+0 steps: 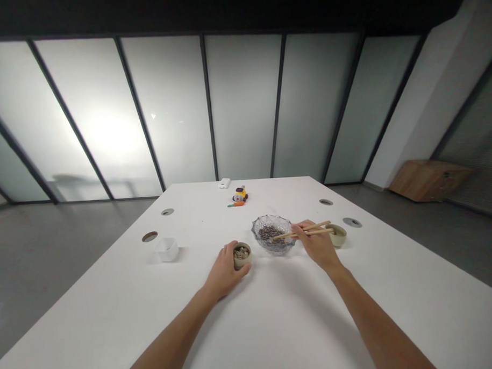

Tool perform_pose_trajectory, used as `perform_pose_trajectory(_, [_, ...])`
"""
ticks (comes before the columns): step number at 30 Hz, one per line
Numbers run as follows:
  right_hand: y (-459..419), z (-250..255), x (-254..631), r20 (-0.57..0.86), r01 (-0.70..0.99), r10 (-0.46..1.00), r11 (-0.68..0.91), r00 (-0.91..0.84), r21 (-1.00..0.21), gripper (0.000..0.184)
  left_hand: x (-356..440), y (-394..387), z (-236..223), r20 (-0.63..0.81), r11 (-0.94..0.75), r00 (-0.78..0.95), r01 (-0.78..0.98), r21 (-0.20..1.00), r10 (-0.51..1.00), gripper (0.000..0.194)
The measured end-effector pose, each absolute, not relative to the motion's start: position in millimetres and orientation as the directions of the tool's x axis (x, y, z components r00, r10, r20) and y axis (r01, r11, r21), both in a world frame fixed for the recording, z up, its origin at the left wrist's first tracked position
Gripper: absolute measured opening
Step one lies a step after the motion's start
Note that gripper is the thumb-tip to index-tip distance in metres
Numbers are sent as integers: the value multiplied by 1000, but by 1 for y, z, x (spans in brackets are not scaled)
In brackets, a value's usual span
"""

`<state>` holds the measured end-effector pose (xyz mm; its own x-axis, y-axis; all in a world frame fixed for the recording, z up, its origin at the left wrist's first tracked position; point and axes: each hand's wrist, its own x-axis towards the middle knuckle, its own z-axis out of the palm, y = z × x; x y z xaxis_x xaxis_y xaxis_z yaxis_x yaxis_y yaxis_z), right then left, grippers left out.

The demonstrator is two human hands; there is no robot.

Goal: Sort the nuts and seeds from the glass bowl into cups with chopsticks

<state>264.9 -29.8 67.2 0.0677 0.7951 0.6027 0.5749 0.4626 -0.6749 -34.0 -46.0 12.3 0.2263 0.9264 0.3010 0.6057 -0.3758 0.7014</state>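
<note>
My left hand [228,268] is wrapped round a small beige cup [243,264] on the table. Inside the cup lie striped seeds [241,253] that look like sunflower seeds. My right hand [315,244] grips a pair of wooden chopsticks [322,231]. Their tips reach into a clear glass bowl [275,248] with a scalloped rim, which stands to the right of the cup. Dark seeds [268,233] cover the bowl's bottom. Whether the tips pinch a seed is too small to tell. Behind my right hand stands a second beige cup [339,236], partly hidden, its contents not visible.
A translucent plastic container [167,249] stands left on the white table [275,334]. Farther back are a yellow and grey toy vehicle [240,194], an orange toy carrot [238,204] and a white box [224,183]. Round cable holes [150,237] sit near both side edges.
</note>
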Motion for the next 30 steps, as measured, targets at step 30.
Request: perform_pose_trajectory(30, [-30, 57, 260, 650, 651, 755, 535, -83, -538, 50, -31, -47, 15, 291, -373, 233, 601, 707, 928, 64])
